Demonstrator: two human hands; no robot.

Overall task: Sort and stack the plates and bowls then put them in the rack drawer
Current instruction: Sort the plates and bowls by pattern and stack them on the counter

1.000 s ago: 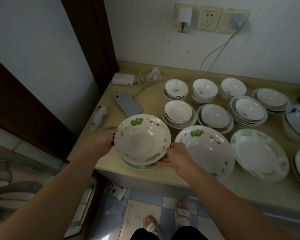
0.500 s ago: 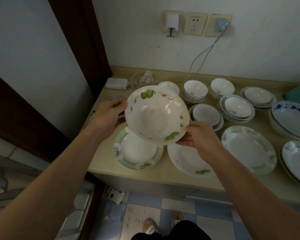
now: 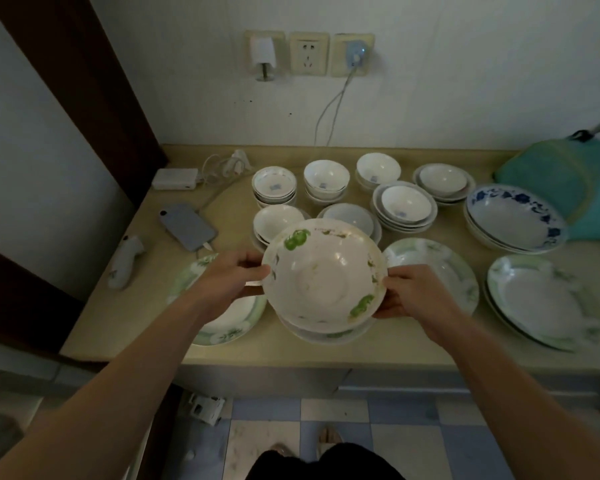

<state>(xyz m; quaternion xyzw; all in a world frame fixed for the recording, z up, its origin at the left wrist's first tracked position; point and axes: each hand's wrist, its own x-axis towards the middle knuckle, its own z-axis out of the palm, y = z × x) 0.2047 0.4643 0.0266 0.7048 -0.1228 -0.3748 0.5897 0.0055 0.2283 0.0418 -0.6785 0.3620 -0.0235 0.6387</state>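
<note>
I hold a white deep plate with green fruit prints (image 3: 324, 275) by its rim, my left hand (image 3: 231, 280) on its left edge and my right hand (image 3: 414, 294) on its right edge. It hovers just above a matching plate (image 3: 326, 336) on the beige counter (image 3: 291, 351). A green-rimmed plate (image 3: 222, 323) lies to the left under my left wrist. Two more green-rimmed plates lie to the right, one (image 3: 440, 268) near and one (image 3: 547, 299) farther. Stacks of small white bowls (image 3: 274, 187) and saucers (image 3: 405, 206) fill the back. A blue-patterned plate stack (image 3: 514, 218) sits at right.
A phone (image 3: 187, 225) on a cable, a white charger box (image 3: 175, 179) and a small white device (image 3: 125, 261) lie at the counter's left. A teal bag (image 3: 565, 178) stands at the back right. Wall sockets (image 3: 307, 53) are above. The counter's front edge drops to a tiled floor.
The fruit-print plate, lifted off the green-rimmed plate at left, has been carried right and lowered over the matching plate. Both hands kept their grip.
</note>
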